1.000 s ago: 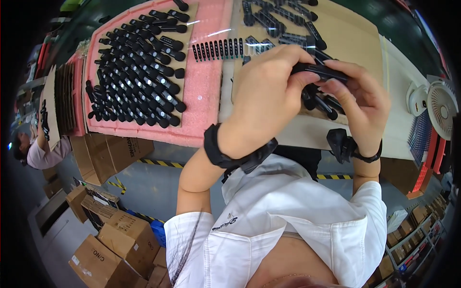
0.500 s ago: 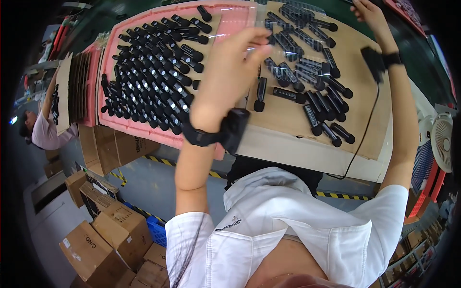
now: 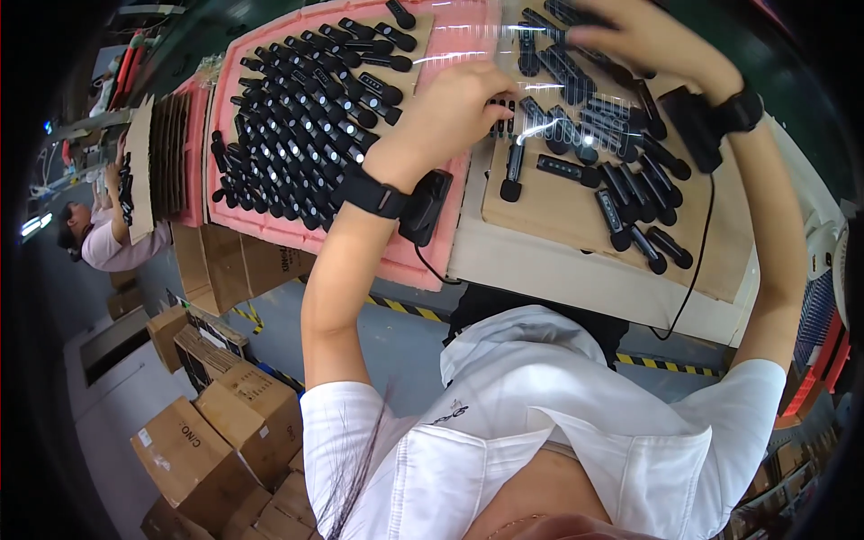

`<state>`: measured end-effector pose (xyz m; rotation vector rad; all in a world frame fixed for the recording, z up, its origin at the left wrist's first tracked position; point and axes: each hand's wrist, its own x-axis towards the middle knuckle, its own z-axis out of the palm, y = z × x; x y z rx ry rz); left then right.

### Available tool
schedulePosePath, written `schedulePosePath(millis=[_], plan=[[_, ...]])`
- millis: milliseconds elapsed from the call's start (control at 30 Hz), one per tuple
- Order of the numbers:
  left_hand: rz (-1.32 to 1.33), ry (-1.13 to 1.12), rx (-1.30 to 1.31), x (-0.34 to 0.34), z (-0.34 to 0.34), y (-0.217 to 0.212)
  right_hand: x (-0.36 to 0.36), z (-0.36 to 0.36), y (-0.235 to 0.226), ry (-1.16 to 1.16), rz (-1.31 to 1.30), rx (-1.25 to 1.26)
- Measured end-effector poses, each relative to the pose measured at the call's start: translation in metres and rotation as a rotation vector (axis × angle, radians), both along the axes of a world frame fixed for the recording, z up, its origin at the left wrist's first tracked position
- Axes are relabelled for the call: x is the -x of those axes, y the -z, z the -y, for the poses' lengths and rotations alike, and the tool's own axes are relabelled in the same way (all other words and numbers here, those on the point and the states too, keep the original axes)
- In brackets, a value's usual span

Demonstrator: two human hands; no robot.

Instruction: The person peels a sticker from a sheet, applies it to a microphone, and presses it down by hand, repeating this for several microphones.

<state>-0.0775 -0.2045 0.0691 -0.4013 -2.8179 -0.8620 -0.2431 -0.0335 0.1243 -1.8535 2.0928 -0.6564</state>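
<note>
My left hand reaches forward to the seam between a pink foam tray and a brown cardboard sheet. Its curled fingertips touch a short row of small black pieces; whether they grip one is hidden. My right hand lies stretched flat over the far end of the black stick-shaped parts scattered on the cardboard. Each wrist wears a black band with a small black device, and a thin cable hangs from the right one.
Several black parts lie in tight rows on the pink tray. Stacked cardboard sheets stand left of it. Another person works at far left. Cardboard boxes sit on the floor. A white fan stands at right.
A second ago both hands held a black part together close in. They have since parted and reached out. The left hand is now at the tray's edge and the right over the far parts.
</note>
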Motion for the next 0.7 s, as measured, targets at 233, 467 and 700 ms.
schedulePosePath(millis=[233, 467, 700], plan=[[0.086, 0.012, -0.119, 0.012, -0.005, 0.011, -0.02, -0.007, 0.091, -0.19, -0.353, 0.227], [0.009, -0.084, 0.039, 0.003, -0.011, -0.007, -0.042, 0.01, 0.053, -0.078, -0.254, -0.192], [-0.226, -0.215, 0.04, -0.046, -0.042, -0.052, -0.045, -0.021, 0.041, 0.011, -0.328, -0.021]])
